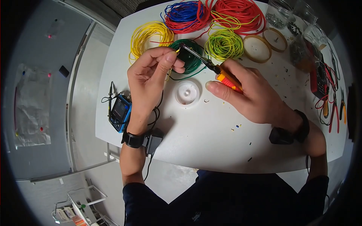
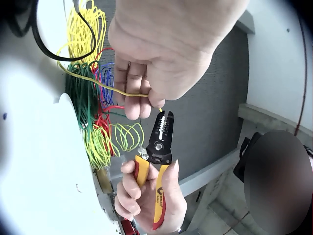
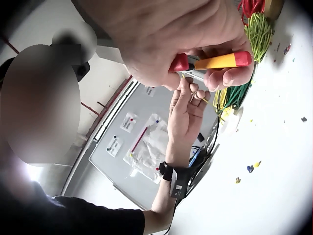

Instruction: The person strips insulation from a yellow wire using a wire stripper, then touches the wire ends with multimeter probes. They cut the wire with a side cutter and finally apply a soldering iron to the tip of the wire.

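Note:
The left hand (image 1: 151,77) pinches a yellow wire (image 2: 122,92) between thumb and fingers, its short end sticking out past the fingertips. In the right hand (image 1: 250,88) are wire strippers (image 2: 159,142) with black jaws and yellow-and-red handles, the fingers curled round the handles. The jaw tips are at the wire's end; whether they touch it cannot be told. In the right wrist view the strippers' handle (image 3: 220,60) shows under the right hand, while the jaws are mostly hidden. The wire runs back to a yellow coil (image 1: 137,37).
Green (image 1: 196,67), blue (image 1: 183,12), red (image 1: 256,17) and yellow-green (image 1: 224,45) coils lie at the back. A white spool (image 1: 187,93) is below the hands. A blue device (image 1: 120,113) lies left; jars (image 1: 279,15), a multimeter (image 1: 318,81) and pliers (image 1: 342,107) stand or lie right.

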A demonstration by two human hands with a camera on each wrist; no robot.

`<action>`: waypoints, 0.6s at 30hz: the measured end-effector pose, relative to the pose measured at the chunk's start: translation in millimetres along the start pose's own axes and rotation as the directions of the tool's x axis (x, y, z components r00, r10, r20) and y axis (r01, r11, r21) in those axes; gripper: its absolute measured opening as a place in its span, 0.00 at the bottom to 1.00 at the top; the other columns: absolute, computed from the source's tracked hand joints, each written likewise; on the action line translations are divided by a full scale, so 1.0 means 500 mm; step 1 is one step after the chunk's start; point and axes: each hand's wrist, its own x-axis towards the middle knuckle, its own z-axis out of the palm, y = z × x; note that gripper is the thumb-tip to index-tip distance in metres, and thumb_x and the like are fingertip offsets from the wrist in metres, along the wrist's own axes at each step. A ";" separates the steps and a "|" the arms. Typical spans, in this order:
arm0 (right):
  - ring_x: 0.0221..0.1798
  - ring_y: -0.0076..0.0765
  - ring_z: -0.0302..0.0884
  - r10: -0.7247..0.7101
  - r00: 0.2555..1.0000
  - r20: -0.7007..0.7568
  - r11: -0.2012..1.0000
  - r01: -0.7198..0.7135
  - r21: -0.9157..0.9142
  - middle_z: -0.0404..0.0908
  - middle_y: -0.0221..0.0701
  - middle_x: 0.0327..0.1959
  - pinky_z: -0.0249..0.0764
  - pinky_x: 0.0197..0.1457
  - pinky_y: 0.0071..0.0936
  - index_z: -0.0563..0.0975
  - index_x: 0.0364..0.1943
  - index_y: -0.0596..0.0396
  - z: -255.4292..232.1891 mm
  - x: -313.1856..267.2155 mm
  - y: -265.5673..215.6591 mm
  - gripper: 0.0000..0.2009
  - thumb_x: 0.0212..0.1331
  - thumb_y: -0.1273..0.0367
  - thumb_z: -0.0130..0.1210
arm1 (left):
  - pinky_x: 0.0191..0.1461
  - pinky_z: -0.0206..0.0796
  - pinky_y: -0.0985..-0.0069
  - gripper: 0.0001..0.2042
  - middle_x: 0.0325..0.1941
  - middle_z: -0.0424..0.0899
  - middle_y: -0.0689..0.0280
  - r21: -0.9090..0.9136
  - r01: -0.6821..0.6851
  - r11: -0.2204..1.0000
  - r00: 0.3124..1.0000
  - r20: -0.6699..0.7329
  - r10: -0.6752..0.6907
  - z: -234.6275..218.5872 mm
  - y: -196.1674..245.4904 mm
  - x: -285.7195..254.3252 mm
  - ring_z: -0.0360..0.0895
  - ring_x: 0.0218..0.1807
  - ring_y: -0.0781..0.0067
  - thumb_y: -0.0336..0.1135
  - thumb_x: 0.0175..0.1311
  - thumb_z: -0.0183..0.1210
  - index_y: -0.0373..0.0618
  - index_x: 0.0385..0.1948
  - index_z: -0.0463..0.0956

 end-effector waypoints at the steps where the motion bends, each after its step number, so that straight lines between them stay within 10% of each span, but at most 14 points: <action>1: 0.30 0.50 0.80 0.001 1.000 0.001 1.000 -0.001 0.001 0.79 0.43 0.25 0.72 0.35 0.42 0.72 0.38 0.61 0.000 0.000 0.000 0.22 0.68 0.54 0.62 | 0.48 0.78 0.76 0.08 0.37 0.88 0.60 0.001 0.003 1.000 1.000 0.001 -0.003 0.000 0.001 0.000 0.84 0.38 0.74 0.26 0.74 0.59 0.30 0.48 0.80; 15: 0.29 0.22 0.68 0.080 0.993 0.088 0.996 -0.083 0.027 0.74 0.29 0.25 0.67 0.35 0.27 0.74 0.43 0.60 -0.010 -0.002 -0.008 0.16 0.72 0.59 0.59 | 0.46 0.78 0.76 0.09 0.37 0.88 0.60 -0.005 0.008 1.000 1.000 0.012 -0.007 0.001 -0.002 0.002 0.84 0.37 0.74 0.27 0.74 0.60 0.30 0.48 0.80; 18: 0.26 0.43 0.77 0.037 0.999 0.018 0.999 -0.037 0.030 0.78 0.39 0.23 0.71 0.33 0.37 0.75 0.37 0.61 -0.004 -0.001 -0.002 0.20 0.68 0.55 0.63 | 0.46 0.79 0.76 0.09 0.37 0.88 0.60 0.006 0.016 1.000 1.000 0.008 -0.016 0.000 0.000 0.000 0.84 0.37 0.74 0.27 0.74 0.60 0.30 0.49 0.80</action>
